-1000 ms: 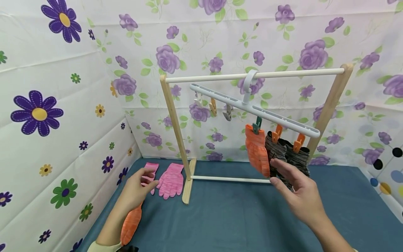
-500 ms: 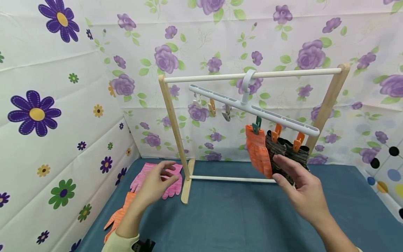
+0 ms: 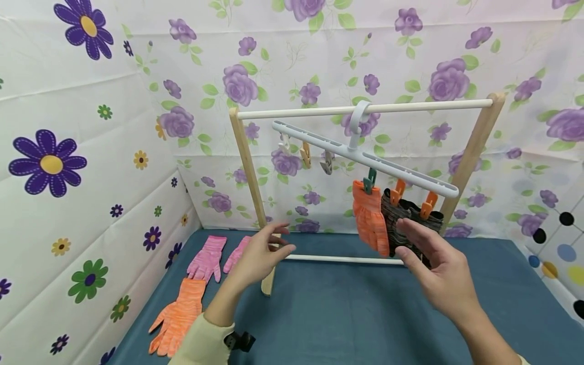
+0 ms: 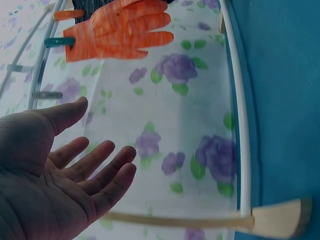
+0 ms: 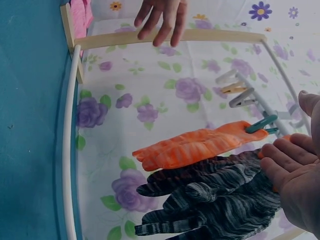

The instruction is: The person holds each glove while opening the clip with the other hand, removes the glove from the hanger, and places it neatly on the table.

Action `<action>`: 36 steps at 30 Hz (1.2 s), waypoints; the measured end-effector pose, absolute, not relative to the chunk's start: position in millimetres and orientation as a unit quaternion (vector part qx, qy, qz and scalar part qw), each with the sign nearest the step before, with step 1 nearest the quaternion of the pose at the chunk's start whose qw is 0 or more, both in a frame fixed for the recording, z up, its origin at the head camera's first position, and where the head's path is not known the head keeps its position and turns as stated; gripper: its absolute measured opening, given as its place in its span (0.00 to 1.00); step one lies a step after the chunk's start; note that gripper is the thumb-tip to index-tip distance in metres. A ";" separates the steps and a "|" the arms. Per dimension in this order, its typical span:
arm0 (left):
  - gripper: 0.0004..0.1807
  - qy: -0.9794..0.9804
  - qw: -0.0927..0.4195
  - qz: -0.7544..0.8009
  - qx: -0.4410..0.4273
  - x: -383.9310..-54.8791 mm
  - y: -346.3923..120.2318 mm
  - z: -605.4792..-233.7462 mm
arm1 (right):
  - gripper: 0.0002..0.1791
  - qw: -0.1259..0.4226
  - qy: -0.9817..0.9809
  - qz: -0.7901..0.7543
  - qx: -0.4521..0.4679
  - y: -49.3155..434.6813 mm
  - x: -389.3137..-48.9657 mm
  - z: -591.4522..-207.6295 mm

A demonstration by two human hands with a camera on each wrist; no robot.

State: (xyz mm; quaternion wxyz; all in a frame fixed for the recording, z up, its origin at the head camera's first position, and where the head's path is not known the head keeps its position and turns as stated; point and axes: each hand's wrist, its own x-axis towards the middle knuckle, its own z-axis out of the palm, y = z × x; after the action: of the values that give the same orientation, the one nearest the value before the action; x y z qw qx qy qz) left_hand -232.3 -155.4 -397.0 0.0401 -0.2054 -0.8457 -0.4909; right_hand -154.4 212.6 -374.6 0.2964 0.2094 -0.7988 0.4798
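My left hand (image 3: 262,253) is in the air before the rack's left post, fingers loosely bent, palm bare in the left wrist view. My right hand (image 3: 438,268) hovers in front of the hanging gloves with relaxed fingers and nothing in them. An orange glove (image 3: 370,218) hangs by a green clip (image 3: 369,181). Beside it two black-grey gloves (image 5: 220,195) hang from orange clips (image 3: 429,205). The grey hanger (image 3: 360,154) is tilted, its right end lower. On the table lie an orange glove (image 3: 180,314) and two pink gloves (image 3: 207,257), one partly behind my left hand.
A wooden rack with a white top rail (image 3: 296,113) bears the hanger. Its lower bar (image 3: 342,259) runs near the back of the blue table (image 3: 328,314). Several unused clips (image 3: 305,154) hang on the hanger's left half. Flowered cloth walls stand behind and left.
My left hand has moved right, from over the pink gloves to the rack's left post, uncovering the orange glove on the table. The right hand stays almost still by the hanging gloves.
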 end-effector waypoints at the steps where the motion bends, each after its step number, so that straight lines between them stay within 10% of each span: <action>1: 0.32 -0.845 0.039 -0.491 -0.209 -234.1 -151.0 -396.5 | 0.33 0.297 -0.798 0.481 0.210 212.5 -154.3 -374.0; 36: 0.35 -0.709 -0.046 -0.627 -0.319 -304.1 -17.9 -388.2 | 0.32 0.280 -0.799 0.487 0.215 201.2 -164.1 -347.9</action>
State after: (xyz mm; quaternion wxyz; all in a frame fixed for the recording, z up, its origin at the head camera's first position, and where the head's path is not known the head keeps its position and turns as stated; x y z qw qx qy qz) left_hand -304.1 -17.9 -388.2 -0.0459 -0.3193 -0.7088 -0.6273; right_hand -164.1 201.2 -347.9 0.2797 0.2151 -0.7989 0.4871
